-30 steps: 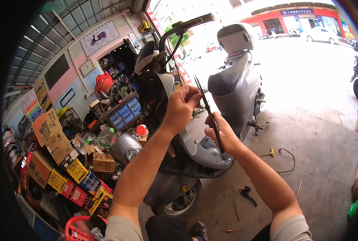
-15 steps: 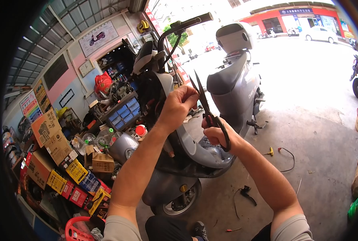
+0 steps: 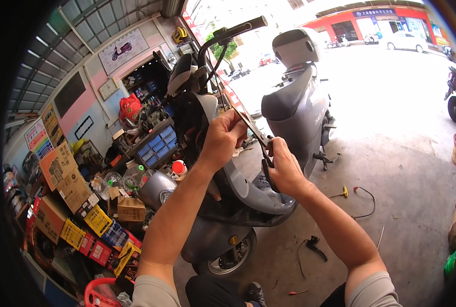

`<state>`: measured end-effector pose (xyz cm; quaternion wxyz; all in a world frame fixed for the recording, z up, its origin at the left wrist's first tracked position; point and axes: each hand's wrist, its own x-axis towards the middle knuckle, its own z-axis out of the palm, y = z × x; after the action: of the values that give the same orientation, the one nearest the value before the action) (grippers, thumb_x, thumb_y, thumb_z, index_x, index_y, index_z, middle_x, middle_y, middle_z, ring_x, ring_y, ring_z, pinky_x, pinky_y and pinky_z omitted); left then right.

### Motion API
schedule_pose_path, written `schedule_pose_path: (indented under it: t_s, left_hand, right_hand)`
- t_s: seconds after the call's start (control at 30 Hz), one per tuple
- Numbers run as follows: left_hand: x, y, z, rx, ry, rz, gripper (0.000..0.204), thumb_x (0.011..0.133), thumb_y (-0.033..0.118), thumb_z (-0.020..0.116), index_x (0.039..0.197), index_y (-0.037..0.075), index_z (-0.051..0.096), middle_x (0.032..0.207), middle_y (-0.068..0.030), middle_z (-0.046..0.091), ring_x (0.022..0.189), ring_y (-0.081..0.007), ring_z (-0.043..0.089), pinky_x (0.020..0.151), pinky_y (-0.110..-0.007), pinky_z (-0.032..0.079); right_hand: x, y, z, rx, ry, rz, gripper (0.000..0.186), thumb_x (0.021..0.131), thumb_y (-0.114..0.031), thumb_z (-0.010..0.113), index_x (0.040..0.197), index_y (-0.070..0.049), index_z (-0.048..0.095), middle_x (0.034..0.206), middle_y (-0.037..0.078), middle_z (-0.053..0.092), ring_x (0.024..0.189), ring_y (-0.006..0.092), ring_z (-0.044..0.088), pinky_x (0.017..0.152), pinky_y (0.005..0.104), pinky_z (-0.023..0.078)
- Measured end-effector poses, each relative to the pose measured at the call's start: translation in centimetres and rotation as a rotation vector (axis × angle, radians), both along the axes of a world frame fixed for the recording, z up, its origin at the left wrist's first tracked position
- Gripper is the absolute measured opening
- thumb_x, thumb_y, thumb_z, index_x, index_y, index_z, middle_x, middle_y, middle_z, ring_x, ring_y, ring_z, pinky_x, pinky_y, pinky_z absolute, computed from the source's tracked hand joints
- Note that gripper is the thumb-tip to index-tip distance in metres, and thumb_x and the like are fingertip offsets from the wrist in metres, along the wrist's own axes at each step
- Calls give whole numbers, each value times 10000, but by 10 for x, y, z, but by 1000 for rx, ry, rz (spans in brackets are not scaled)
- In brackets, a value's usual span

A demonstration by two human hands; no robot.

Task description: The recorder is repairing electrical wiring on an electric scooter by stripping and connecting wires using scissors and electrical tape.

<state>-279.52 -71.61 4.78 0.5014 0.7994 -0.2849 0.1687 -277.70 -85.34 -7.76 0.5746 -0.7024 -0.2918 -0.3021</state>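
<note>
Concrete floor (image 3: pixel 350 266) lies underfoot; the right hand (image 3: pixel 288 171) grips dark scissors (image 3: pixel 259 135), blades slanting up past the left hand (image 3: pixel 221 140), fingers pinched together, contact unclear; beyond stands a grey scooter (image 3: pixel 242 187).

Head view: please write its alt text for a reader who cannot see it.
A person's right hand holds scissors beside the pinched left hand, in front of a grey scooter. On the floor lie a yellow-handled tool and a cable; boxes are stacked at left.
</note>
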Motion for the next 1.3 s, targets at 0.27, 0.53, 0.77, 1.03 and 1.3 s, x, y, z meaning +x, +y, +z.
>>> schedule_pose_path:
  t_s: [0.27,0.53,0.77,1.03,1.3]
  left_hand:
    - [2,1,1,48,-1,-23,106,957,89,533,951,32,623,691,28,567,563,-24,432,518,-186,333]
    - [2,0,4,35,28,-13,99,952,115,560,914,41,615,712,31,576,581,-14,427,514,-175,302]
    - [0,-1,11,69,70,7,114,941,148,589,895,45,607,714,26,572,594,-24,437,531,-179,312]
    - [-2,8,16,125,130,7,111,944,147,583,897,49,604,735,28,571,607,-25,451,541,-176,326]
    - [2,7,9,250,-82,65,101,928,126,615,886,35,605,777,15,615,660,-29,508,583,-185,394]
  right_hand:
    - [0,3,2,56,-43,-82,285,770,-23,608,992,-10,431,902,175,491,751,328,522,681,401,444]
    - [-3,-5,6,133,155,368,280,804,-144,617,997,-18,458,771,48,444,680,118,428,591,284,385]
    - [-7,-12,9,201,342,643,266,767,-143,591,977,-14,489,742,19,467,655,102,457,556,261,384]
    - [-9,-18,12,292,502,969,176,813,-119,574,955,-52,494,617,-32,388,515,64,363,459,220,261]
    - [2,-23,5,419,487,931,208,782,-67,567,972,-41,486,619,-10,395,508,80,352,458,238,274]
